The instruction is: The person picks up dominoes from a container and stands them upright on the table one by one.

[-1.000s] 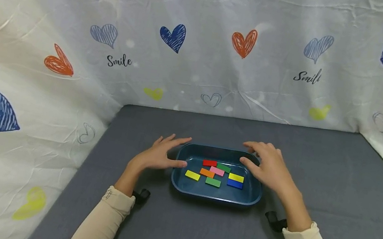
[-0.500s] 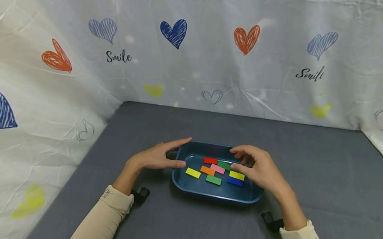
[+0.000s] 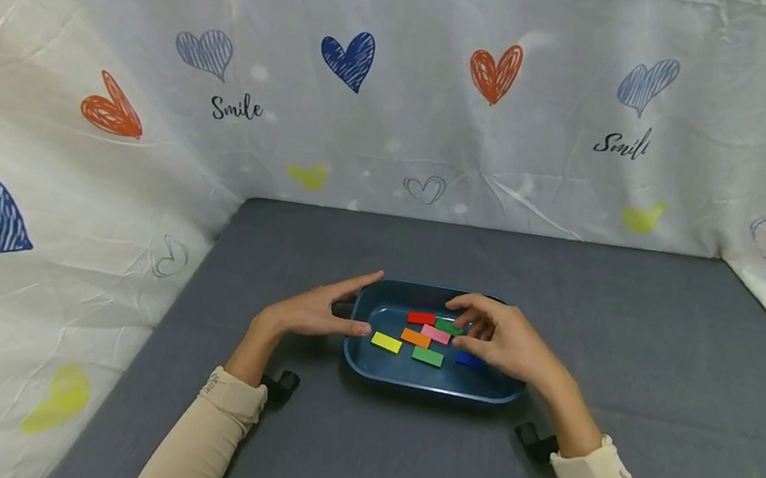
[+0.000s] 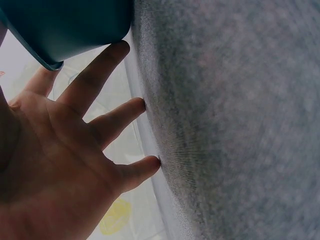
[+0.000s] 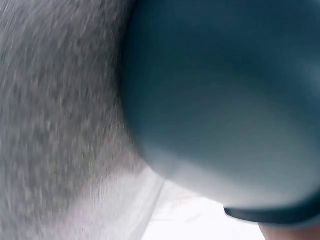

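A dark blue tray (image 3: 376,373) holds several small flat coloured blocks. My left hand (image 3: 318,311) is at its left end, thumb over the rim. In the left wrist view, straight spread fingers (image 4: 95,82) reach the tray's outer wall, the lower ones along the cloth. My right hand (image 3: 506,340) is over the tray's right half, fingers bent, thumb and index apart. Closest to it are a green block (image 3: 448,327), a pink block (image 3: 435,334) and a partly covered blue block (image 3: 469,360); a second yellow block is hidden beneath it. The tray wall (image 5: 215,110) fills much of the right wrist view.
Farther left in the tray lie a red block (image 3: 421,318), an orange block (image 3: 415,337), a yellow block (image 3: 386,343) and another green block (image 3: 427,356). Grey cloth (image 3: 390,469) covers the table. A white curtain (image 3: 405,107) printed with hearts hangs behind and on both sides.
My right hand has come from the tray's right rim leftward over the blocks, its fingers bending more, and now covers the right-hand yellow block. The left hand stays by the left end.
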Demonstrator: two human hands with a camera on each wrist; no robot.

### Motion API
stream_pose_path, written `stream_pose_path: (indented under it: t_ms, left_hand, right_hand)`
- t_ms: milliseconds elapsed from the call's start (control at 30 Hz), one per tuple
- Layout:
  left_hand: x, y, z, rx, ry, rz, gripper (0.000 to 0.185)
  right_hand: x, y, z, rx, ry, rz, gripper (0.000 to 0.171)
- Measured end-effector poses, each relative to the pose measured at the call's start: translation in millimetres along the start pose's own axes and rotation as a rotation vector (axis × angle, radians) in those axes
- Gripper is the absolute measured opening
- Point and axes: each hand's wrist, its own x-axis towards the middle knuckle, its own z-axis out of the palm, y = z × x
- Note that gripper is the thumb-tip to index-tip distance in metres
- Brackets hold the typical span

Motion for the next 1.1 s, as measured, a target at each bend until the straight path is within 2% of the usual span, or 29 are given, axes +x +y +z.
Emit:
stream_pose_path:
  t_ms: [200, 367, 867, 1100]
  left_hand:
    - [1.2, -1.3, -0.4, 0.009, -0.001, -0.020, 0.096]
    - [0.6, -0.5, -0.7, 0.004, -0.001, -0.025, 0.096]
    - [-0.4, -0.6, -0.3, 0.007, -0.005, -0.028, 0.094]
    - [0.5, -1.9, -0.3, 0.002, -0.007, -0.030, 0.097]
  right_hand:
    - [6.2, -5.5, 11.3, 0.000, -0.058, -0.010, 0.040]
    - [11.4, -7.3, 21.1, -0.023, -0.091, 0.007, 0.042]
    - [17.5, -6.8, 34.2, -0.246, -0.130, 0.012, 0.041]
    - [20.5, -8.8, 36.1, -0.298, -0.147, -0.001, 0.039]
